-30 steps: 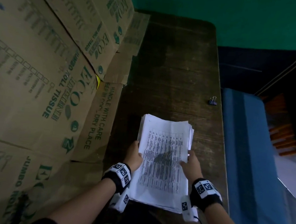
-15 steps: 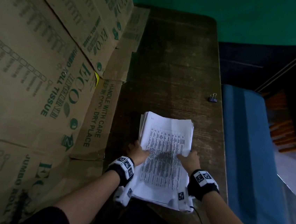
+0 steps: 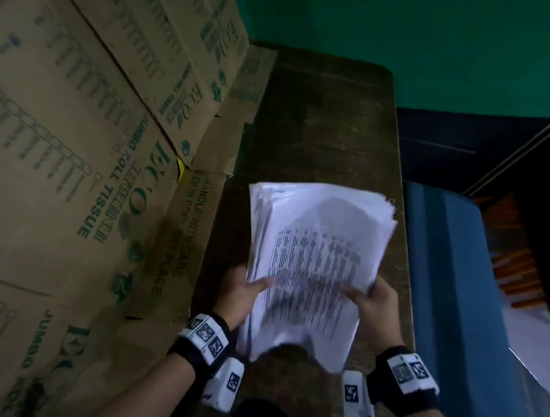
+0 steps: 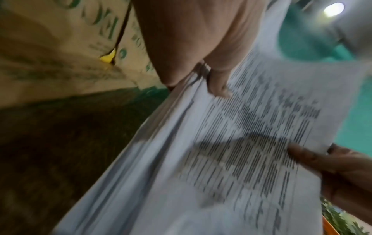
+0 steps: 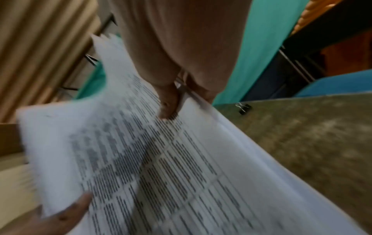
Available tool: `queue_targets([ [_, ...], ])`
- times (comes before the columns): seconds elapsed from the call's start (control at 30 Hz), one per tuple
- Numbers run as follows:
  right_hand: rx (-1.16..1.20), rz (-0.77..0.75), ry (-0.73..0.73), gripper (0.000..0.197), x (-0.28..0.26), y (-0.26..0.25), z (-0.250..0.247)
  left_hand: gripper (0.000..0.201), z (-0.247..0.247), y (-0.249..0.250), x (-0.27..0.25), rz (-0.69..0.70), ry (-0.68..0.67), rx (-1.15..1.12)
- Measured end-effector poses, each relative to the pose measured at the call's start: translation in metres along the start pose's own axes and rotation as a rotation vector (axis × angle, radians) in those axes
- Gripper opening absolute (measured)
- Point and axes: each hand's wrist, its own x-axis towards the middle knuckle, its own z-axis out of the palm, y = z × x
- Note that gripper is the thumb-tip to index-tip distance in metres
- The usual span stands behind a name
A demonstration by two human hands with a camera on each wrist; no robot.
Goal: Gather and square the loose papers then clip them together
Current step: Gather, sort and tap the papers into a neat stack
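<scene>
— What took up most of the view?

— Flattened cardboard boxes [image 3: 69, 152] leaned along the left edge of the dark wooden table [image 3: 326, 128]. Green print on them read "JUMBO ROLL TISSUE" and "HANDLE WITH CARE"; part of a line ending "DRY PLACE" showed too. A green wall [image 3: 420, 37] stood behind the table's far edge, and a blue surface [image 3: 463, 279] lay off its right edge.

— And the papers?

— The stack of papers [image 3: 315, 263] was held up over the near half of the table, its sheets fanned and uneven at the far and left edges. The top sheet carried a printed table of rows and columns, too blurred to read.

— How were the hands set?

— The left hand [image 3: 241, 293] gripped the stack's left edge near the bottom, thumb pressed on the top sheet and fingers curled underneath. The right hand [image 3: 372, 303] pinched the right edge the same way, thumb on the print, fingers behind. Both wore black wristbands with white tagged markers.

— The clip?

— A small black binder clip [image 5: 244, 108] lay on the table near its right edge, apart from both hands; in the head view the stack's far corner hid nearly all of it.
</scene>
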Motion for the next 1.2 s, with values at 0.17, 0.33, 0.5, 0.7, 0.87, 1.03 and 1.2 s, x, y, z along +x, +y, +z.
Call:
queue_targets([
  [0.17, 0.154, -0.193, 0.078, 0.015, -0.017, -0.049, -0.008, 0.040, -0.016, 0.052, -0.016, 0.340, 0.043, -0.145],
  [0.33, 0.121, -0.233, -0.082, 0.047, -0.017, -0.051, -0.013, 0.060, -0.030, 0.054, -0.023, 0.403, -0.025, -0.095],
  [0.5, 0.138, -0.258, -0.109, 0.046, -0.021, -0.068, -0.012, 0.046, -0.045, 0.078, -0.031, 0.620, -0.061, -0.065],
  [0.7, 0.135, -0.285, -0.028, 0.041, -0.010, -0.071, -0.003, 0.024, -0.032, 0.095, -0.025, 0.675, -0.062, -0.126],
  [0.87, 0.230, -0.328, -0.151, 0.061, -0.002, -0.079, -0.016, 0.053, -0.049, 0.104, -0.029, 0.585, -0.131, -0.184],
  [1.03, 0.192, -0.403, -0.163, 0.037, 0.003, -0.094, -0.004, 0.051, -0.032, 0.102, -0.035, 0.563, 0.077, -0.204],
  [1.2, 0.206, -0.470, -0.267, 0.059, -0.001, -0.085, -0.018, 0.034, -0.027, 0.086, -0.045, 0.620, 0.229, -0.264],
])
